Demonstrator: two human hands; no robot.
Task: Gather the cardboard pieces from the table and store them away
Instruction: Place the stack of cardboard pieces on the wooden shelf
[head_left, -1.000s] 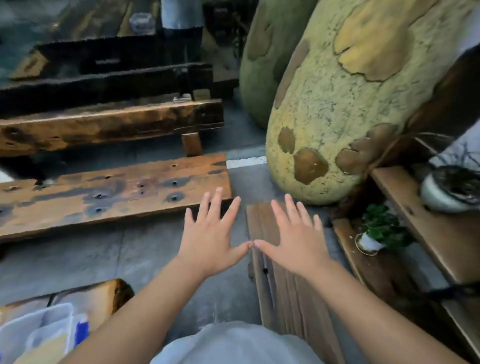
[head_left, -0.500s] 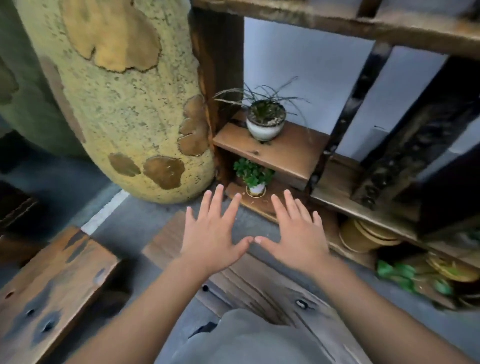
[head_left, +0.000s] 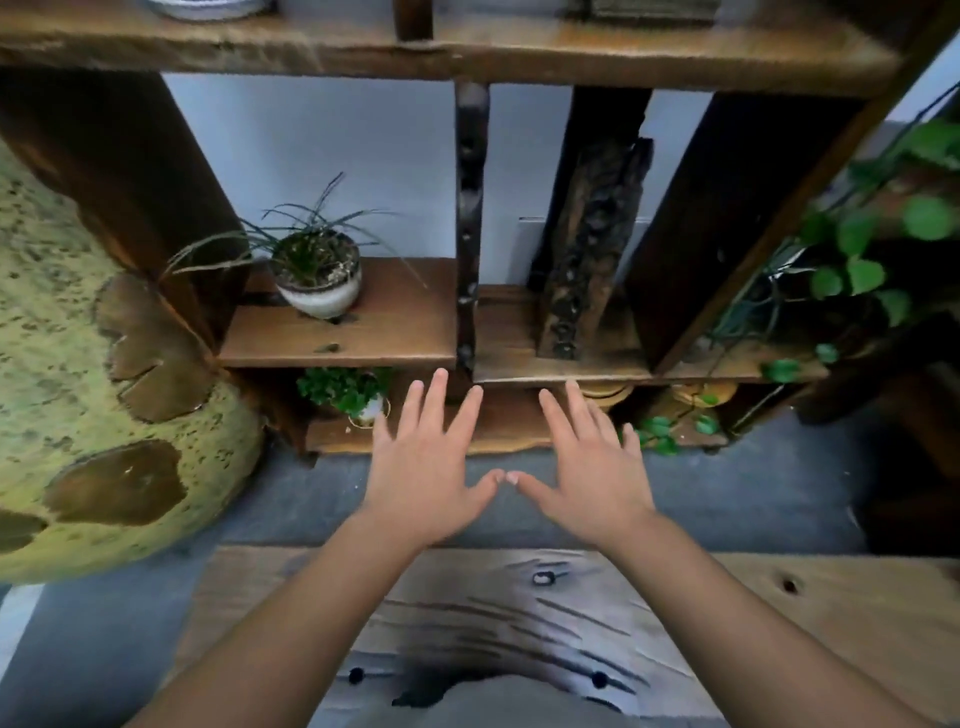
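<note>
My left hand and my right hand are stretched out flat in front of me, palms down, fingers spread, thumb tips almost touching. Neither holds anything. They hover above the grey floor, just in front of the lowest board of a dark wooden shelf unit. No cardboard pieces are in view.
A wooden bench plank lies below my arms. The shelf holds a grassy plant in a white pot, a small leafy plant, an upright carved wood piece and round tan discs. A large yellow-green sculpture stands left; trailing vines hang right.
The view has swung right from the benches and sculpture to face the shelf unit. My hands kept the same spread pose in front of me.
</note>
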